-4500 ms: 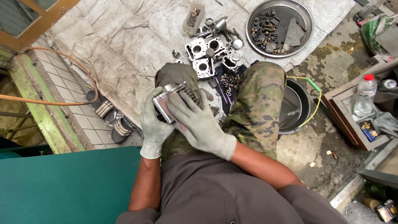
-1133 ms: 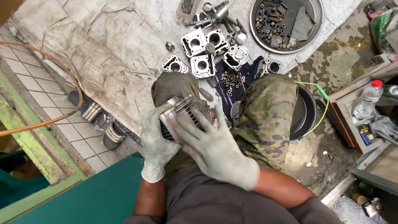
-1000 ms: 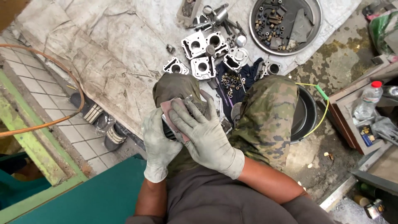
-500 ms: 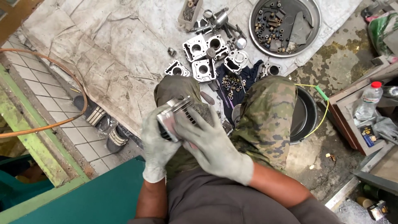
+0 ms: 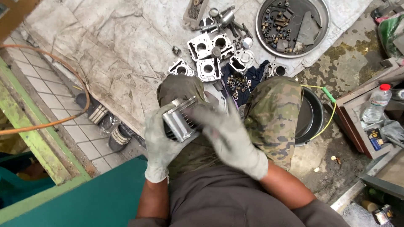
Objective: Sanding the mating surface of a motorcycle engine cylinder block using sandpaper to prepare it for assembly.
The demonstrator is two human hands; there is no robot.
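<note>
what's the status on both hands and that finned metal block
Left hand has a grip on the finned cylinder block, held over the lap. Right hand blurred, against its side. Nothing in the way.

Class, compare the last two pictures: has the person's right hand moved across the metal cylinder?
Yes. The right hand, motion-blurred, has slid back toward the body, uncovering more of the metal cylinder that the left hand holds over the knee.

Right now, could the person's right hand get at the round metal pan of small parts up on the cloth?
Probably yes: the right hand is only resting on the finned cylinder, and nothing tall stands before the round pan; it means leaning forward.
</note>
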